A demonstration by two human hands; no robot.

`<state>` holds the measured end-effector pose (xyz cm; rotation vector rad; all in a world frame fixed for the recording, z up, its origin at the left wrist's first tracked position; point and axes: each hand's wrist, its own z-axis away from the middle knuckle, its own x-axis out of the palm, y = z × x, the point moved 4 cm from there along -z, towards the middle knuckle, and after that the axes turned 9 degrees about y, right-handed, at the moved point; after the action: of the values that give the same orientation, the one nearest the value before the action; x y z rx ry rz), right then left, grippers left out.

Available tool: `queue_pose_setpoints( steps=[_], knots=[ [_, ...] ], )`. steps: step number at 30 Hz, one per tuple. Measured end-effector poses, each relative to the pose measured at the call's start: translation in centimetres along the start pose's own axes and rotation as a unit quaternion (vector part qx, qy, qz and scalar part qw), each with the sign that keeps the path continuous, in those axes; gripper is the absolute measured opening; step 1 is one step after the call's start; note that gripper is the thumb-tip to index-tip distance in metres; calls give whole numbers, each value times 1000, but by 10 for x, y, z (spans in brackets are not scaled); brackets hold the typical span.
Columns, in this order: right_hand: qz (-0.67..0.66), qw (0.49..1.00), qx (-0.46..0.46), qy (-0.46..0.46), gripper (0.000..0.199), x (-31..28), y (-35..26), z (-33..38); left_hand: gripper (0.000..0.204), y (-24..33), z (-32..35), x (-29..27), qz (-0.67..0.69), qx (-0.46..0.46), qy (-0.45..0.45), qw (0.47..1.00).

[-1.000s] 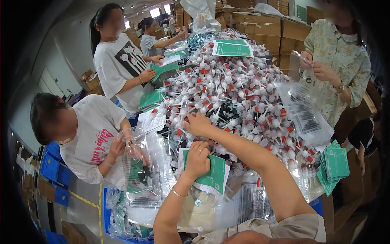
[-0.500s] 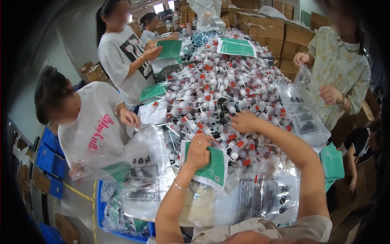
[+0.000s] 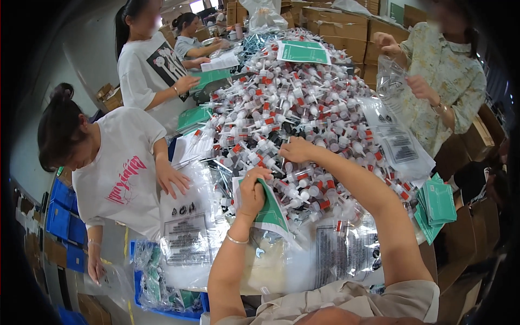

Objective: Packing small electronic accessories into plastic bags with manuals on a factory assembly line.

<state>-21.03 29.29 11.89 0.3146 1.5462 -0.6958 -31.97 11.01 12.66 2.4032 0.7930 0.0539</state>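
My left hand [image 3: 252, 193] is closed on a green booklet [image 3: 272, 210] with white sheets, held tilted above the near edge of the heap. My right hand [image 3: 299, 150] reaches into the middle of a big heap of small clear bottles [image 3: 325, 116] with white nozzle tips and red bands. Its fingers are curled down among the bottles and dark small parts; what they pinch, if anything, is hidden. Below my hands, a clear printed plastic bag [image 3: 346, 254] lies on the table in front of me.
More clear bags [image 3: 187, 230] lie at the left, above a blue bin [image 3: 197, 314] of packed bags. Green booklets [image 3: 439, 203] are stacked at the right; another booklet [image 3: 303, 52] lies atop the heap. Co-workers stand on both sides; one opens a bag [image 3: 391, 81]. Cartons [image 3: 338, 32] stand behind.
My right hand has shifted slightly left over the heap, and the booklet in my left hand has tilted steeper. The near-left co-worker's bag has gone down beside the bin; another co-worker has lowered a booklet.
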Motion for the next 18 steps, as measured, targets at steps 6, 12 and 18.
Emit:
queue_pose_setpoints(
  steps=[6,12,18],
  knots=[
    [-159,979,-36,124,49,-57,-12,59,6,19,-28,10,-204,18,-13,979],
    [-562,817,124,46,47,-71,-38,183,9,63,-53,34,-246,-53,-72,965],
    [-361,903,75,221,24,-57,-6,243,22,112,-30,71,-228,-87,-147,959]
  ],
)
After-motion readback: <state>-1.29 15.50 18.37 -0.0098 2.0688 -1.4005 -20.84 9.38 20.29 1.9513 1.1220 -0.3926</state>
